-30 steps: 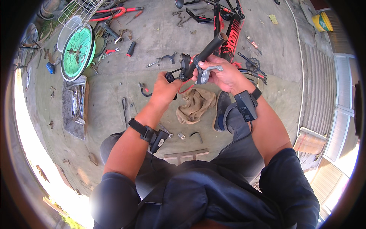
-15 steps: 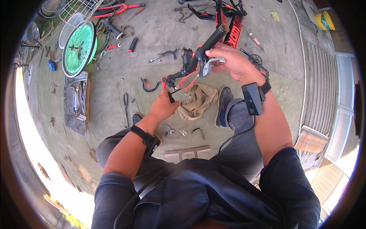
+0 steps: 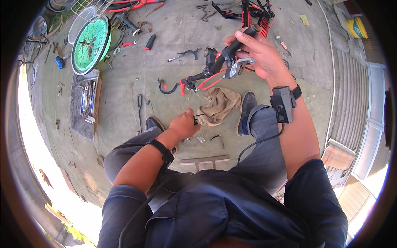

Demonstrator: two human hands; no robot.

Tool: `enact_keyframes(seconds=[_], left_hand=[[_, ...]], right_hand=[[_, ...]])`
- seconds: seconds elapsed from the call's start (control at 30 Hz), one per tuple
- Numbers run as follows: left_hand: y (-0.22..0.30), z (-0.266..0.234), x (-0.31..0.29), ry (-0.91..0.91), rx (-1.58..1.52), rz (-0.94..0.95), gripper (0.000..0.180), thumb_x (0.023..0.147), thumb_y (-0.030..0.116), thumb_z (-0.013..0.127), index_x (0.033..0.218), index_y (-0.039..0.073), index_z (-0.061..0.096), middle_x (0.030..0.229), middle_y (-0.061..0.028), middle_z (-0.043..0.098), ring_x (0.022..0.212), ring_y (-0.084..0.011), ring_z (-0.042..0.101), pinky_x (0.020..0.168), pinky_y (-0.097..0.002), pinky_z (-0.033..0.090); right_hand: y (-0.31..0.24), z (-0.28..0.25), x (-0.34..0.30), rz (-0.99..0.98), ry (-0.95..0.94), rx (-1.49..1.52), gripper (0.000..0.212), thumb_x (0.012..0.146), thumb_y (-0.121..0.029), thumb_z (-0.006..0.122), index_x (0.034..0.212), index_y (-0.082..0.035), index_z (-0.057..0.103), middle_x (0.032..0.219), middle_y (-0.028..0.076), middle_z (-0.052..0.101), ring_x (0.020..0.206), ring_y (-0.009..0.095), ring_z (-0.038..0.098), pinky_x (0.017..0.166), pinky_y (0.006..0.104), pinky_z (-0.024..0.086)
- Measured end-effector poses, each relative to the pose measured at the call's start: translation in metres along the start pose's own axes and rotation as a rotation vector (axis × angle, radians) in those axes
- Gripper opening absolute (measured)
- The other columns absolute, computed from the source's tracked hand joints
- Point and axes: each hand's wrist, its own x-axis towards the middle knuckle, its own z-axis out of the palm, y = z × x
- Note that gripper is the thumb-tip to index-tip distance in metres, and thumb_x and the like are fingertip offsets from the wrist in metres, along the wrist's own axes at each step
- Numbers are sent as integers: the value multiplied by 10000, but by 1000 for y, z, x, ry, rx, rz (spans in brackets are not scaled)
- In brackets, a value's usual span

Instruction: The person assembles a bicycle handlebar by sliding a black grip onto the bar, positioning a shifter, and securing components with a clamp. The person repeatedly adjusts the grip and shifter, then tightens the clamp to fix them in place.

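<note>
A black bicycle handlebar (image 3: 215, 68) slants across the view, with its bare end up at the right. My right hand (image 3: 262, 53) is closed around it near that end, thumb along the top. Just below the fingers, a silver brake lever (image 3: 237, 67) is clamped to the bar, with a red cable (image 3: 206, 84) looping under it. My left hand (image 3: 184, 125) is closed on a small black tool with a thin shaft (image 3: 199, 115); its fingers hide most of it. It is apart from the handlebar, beside a crumpled brown cloth (image 3: 219, 107).
The red-and-black bicycle frame (image 3: 247, 16) lies beyond the handlebar. Far left are a green-disc wheel (image 3: 87, 47) and a tray of wrenches (image 3: 74, 111). A red-and-black handle (image 3: 150, 42) and a brake arm (image 3: 191, 53) lie on the ground mat. A small wooden stand (image 3: 204, 160) is near me.
My left hand has drawn back from the handlebar's lower end toward me, carrying the tool. My right hand has shifted up and right with the bar and now wraps nearer its end.
</note>
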Motion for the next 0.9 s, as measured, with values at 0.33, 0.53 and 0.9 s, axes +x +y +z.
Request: enact_keyframes(seconds=[0.33, 0.53, 0.9], left_hand=[[-9, -4, 1, 47, -71, -39, 652, 844, 457, 772, 1221, -1, 501, 1017, -245, 723, 1004, -414, 710, 881, -468, 559], [-13, -4, 4, 44, -84, -38, 634, 853, 445, 760, 1197, -17, 493, 1018, -261, 722, 1010, -422, 709, 881, -475, 564], [-17, 1, 6, 80, -89, -65, 675, 835, 472, 778, 1246, 10, 507, 994, -242, 727, 978, -418, 715, 862, -471, 560]], right_hand=[[6, 1, -2, 12, 9, -64, 236, 1007, -303, 675, 974, -79, 609, 994, 86, 713, 999, 212, 705, 853, 381, 575], [11, 4, -17, -15, -24, -108, 217, 1004, -255, 675, 921, -69, 599, 1005, 87, 728, 987, 201, 709, 848, 362, 568], [-1, -4, -48, -213, -352, -406, 285, 1018, -222, 662, 845, 3, 632, 977, 76, 679, 1036, 191, 670, 930, 342, 497]])
